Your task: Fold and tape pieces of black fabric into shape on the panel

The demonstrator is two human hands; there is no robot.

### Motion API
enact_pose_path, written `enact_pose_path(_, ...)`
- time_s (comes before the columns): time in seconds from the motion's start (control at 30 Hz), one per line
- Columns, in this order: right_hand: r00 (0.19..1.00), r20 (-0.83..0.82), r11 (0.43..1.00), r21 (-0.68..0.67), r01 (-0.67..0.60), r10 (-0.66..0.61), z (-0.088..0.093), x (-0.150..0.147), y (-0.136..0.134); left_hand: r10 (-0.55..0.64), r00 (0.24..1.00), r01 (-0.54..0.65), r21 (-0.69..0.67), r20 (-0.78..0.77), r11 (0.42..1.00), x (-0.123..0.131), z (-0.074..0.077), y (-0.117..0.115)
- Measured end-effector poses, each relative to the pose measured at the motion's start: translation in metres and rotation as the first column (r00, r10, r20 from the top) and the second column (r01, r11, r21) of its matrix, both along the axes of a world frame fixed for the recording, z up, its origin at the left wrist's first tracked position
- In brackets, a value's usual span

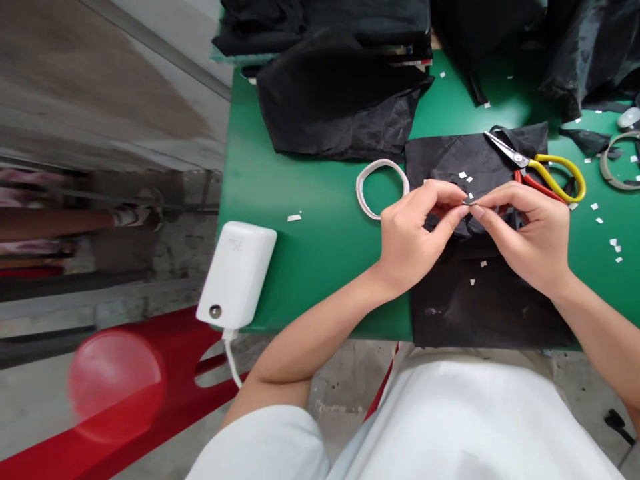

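Note:
My left hand and my right hand meet over a black cloth sheet that lies at the table's front edge. Between the thumb and finger of each hand is a small bit of thin black material; whether it belongs to the sheet below cannot be made out. White paper snippets are scattered on the cloth near my fingertips. Scissors with one yellow and one red handle lie beyond my right hand, blades apart. A roll of white tape rests flat just left of my left hand.
A white power bank with a cable sits at the left edge of the green table. Black cloth pieces are heaped at the back. Another tape ring lies far right. A red plastic stool or chair stands lower left.

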State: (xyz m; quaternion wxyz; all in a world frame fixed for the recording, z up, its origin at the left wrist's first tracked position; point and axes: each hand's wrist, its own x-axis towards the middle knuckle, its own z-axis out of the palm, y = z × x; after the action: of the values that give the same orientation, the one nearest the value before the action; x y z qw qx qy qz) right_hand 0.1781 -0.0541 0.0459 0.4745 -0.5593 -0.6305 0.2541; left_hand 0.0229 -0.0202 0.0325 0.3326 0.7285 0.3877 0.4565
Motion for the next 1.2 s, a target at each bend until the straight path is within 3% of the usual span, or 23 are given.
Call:
enact_pose_path(0.17,1.000,-0.028,0.999,-0.044,-0.011,0.010,0.0005,0.0020,0.0015,-0.006,0.991,0.015,0.070,-0.131,0.997,-0.0030,0.0025,0.0032)
enact_pose_path(0.5,0.998,0.064,1.000,-0.011,-0.007,0.008,-0.0015,0.0035,0.0033,-0.033,0.982,0.051,0.094,-0.184,0.994,-0.0011,0.0070,0.0024)
enact_pose_path(0.67,0.994,0.084,0.997,-0.021,-0.072,0.074,-0.0020,0.0061,0.0053,-0.120,0.989,0.115,-0.052,-0.090,0.992,-0.0014,0.0072,0.0030)
enact_pose_path(0.9,0.978,0.120,0.985,-0.035,-0.169,0.172,-0.0001,0.0065,0.0059,-0.205,0.973,0.226,-0.278,0.105,0.933,-0.0008,0.0052,0.0029)
enact_pose_path(1.2,0.964,0.143,0.975,-0.018,-0.223,0.223,0.0013,0.0062,0.0062,-0.214,0.965,0.254,-0.339,0.150,0.906,-0.0012,0.0063,0.0024)
